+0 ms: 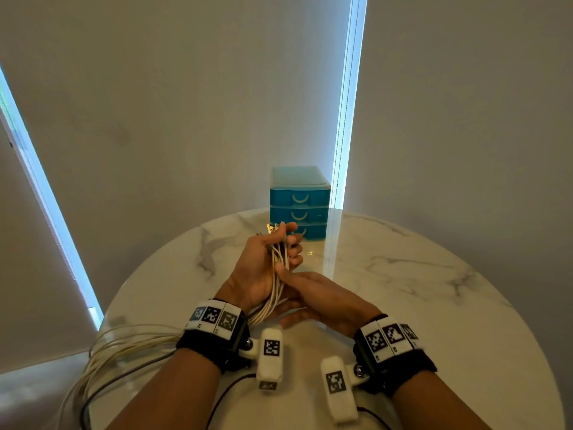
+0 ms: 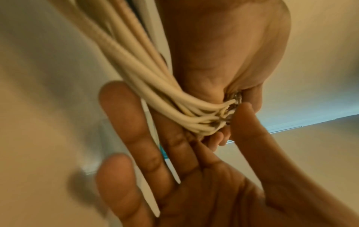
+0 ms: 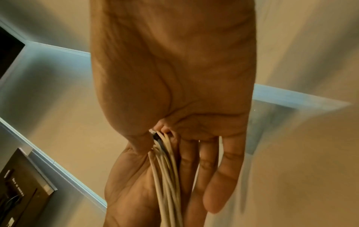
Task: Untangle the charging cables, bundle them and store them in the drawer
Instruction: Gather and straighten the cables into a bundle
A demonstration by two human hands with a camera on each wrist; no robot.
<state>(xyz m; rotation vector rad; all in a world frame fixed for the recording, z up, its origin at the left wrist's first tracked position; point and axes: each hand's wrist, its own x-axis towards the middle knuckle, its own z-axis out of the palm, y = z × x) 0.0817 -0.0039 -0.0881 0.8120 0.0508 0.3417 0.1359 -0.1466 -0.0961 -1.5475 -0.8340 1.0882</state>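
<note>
Cream charging cables [image 1: 274,294] are gripped in the curled left hand [image 1: 260,268], steadied by the straight-fingered right hand [image 1: 325,301]; bundling judged underway, trailing slack needing coiling.

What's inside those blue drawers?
Can't tell: all three blue drawers are shut, so only their fronts and curved handles show. The left hand gripping the cables also covers part of the bottom one.
</note>
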